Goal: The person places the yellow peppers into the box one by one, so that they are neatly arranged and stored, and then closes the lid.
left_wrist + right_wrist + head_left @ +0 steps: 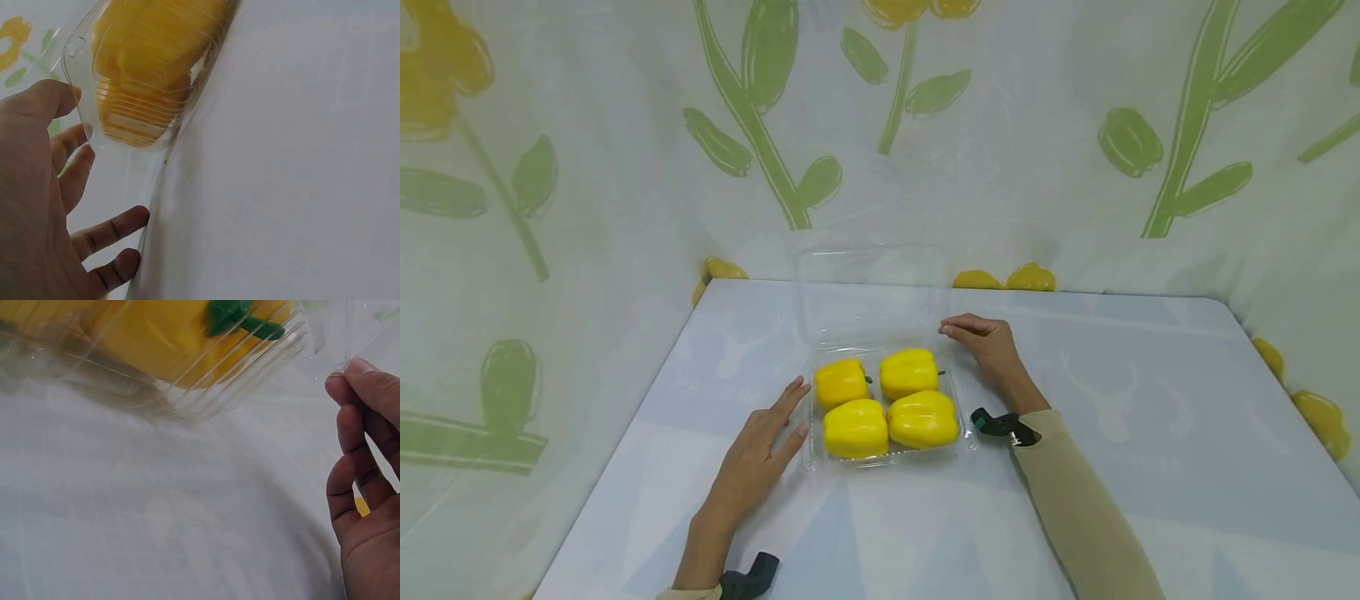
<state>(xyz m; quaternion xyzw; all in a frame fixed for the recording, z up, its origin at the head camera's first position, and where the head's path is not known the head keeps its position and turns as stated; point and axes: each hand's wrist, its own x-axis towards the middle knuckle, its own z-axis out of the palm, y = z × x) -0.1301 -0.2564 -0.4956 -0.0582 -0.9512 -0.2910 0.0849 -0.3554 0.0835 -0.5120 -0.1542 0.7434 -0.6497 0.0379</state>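
Several yellow bell peppers [855, 429] sit in a clear plastic clamshell box [868, 463]. Its transparent lid [872, 292] stands raised at the back. My left hand [751, 460] is at the box's left side, fingers spread and fairly straight. In the left wrist view, the thumb and fingertips [79, 165] meet the clear rim. At the back right, my right hand [995, 348] pinches the lid's edge between thumb and index finger, as the right wrist view also shows [353, 372]. One pepper [169, 337] with a green stem shows through the ribbed wall there.
The box stands on a pale patterned table [1135, 467], towards its back edge. A whitish curtain [1022, 125] with green and yellow plant prints hangs behind and at both sides. Dark wrist mounts [1000, 422] are worn on both wrists.
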